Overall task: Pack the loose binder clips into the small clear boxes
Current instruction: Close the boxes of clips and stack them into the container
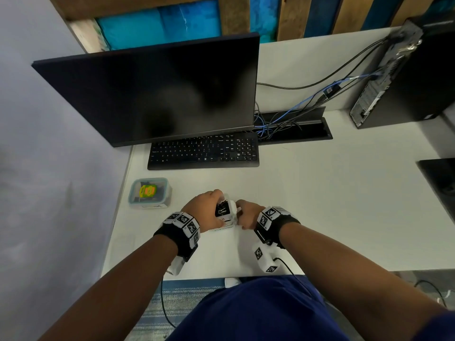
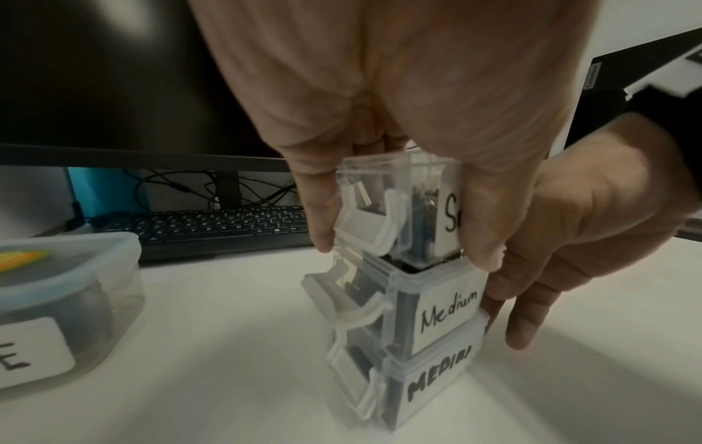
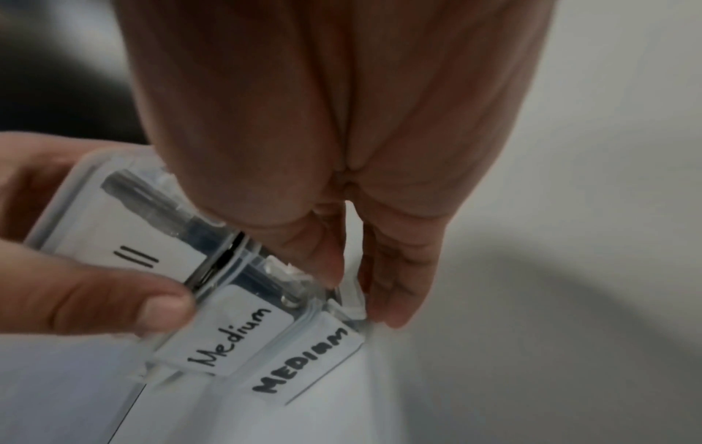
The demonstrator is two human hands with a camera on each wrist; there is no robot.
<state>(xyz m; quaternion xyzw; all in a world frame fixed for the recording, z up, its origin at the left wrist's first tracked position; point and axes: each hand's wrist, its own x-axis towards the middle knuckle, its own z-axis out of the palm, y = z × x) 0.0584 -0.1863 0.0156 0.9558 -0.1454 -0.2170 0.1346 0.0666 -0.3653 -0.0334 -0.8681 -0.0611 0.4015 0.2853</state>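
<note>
Three small clear boxes stand stacked on the white desk (image 1: 320, 193). My left hand (image 1: 209, 205) grips the top box (image 2: 402, 204) from above, thumb on its white label and fingers on the far side. Black binder clips (image 1: 222, 209) show through its lid. Below it are the "Medium" box (image 2: 437, 306) and the "MEDIUM" box (image 2: 429, 387), both with side latches sticking out. My right hand (image 3: 359, 294) is at the stack's right side, thumb and fingers pinching a white latch flap (image 3: 353, 303) low on the stack.
A larger lidded container (image 1: 149, 193) holding a crayon box sits to the left. Behind are a black keyboard (image 1: 204, 151) and a dark monitor (image 1: 152, 94). A cable tray (image 1: 293, 126) and a PC tower (image 1: 406, 75) stand back right.
</note>
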